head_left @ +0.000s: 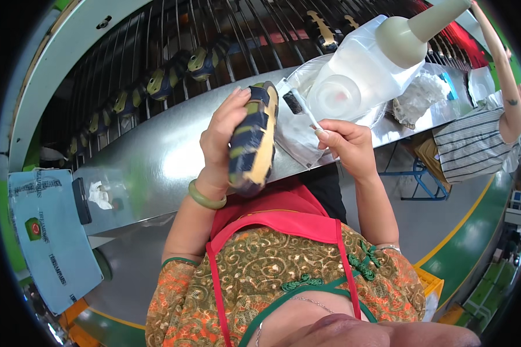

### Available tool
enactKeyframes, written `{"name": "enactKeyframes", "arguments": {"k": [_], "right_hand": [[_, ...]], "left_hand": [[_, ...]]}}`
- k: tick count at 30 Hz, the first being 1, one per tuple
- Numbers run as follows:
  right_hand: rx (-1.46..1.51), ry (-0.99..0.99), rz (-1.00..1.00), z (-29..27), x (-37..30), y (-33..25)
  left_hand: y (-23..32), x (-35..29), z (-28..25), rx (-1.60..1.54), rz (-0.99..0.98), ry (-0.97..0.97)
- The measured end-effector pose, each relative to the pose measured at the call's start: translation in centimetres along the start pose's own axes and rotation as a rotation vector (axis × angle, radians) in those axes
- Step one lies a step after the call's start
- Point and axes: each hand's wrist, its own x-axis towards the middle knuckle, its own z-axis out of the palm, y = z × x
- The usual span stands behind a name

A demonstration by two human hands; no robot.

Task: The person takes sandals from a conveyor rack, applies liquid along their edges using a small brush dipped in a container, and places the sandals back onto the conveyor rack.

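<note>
My left hand [220,133] grips a navy and olive strappy shoe [238,147], held upright over the front edge of the metal bench. Its pale yellow sole side [264,144] faces right, with strap ends folded onto it. Between the thumb and fingers of my right hand [350,141] is the white handle of a small brush [303,106] with a dark head. The brush head is just right of the shoe, apart from it. Beyond the brush stands a translucent plastic bottle [382,72] with a beige top, and a small round clear container [337,96] is in front of it.
Several similar shoes [160,84] lie on the slatted rack [121,58] behind the bench [182,139]. Crumpled white material [422,95] is right of the bottle. A blue box [55,237] stands at left. Another person [480,141] is at right, beside a blue-framed stool [419,179].
</note>
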Motion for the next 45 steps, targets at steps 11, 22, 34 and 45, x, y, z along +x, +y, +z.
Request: {"name": "enactKeyframes", "arguments": {"k": [11,22,34,45], "right_hand": [[-0.088,-0.007,-0.093,1.3,1.6,-1.2],[-0.097,-0.071,-0.072,0.7,0.3,-1.1],[-0.094,-0.123,-0.12,1.4,-0.5,-0.7],[-0.159,-0.101,-0.169,1.5,-0.9,-0.2]], "left_hand": [[0.1,1.4,0.2,0.258,0.222,0.034],[-0.8,0.6,0.9,0.224,0.171,0.048],[-1.3,0.4,0.9,0.17,0.075,0.039],[-1.4,-0.8,0.7,0.118,-0.085,-0.022]]}}
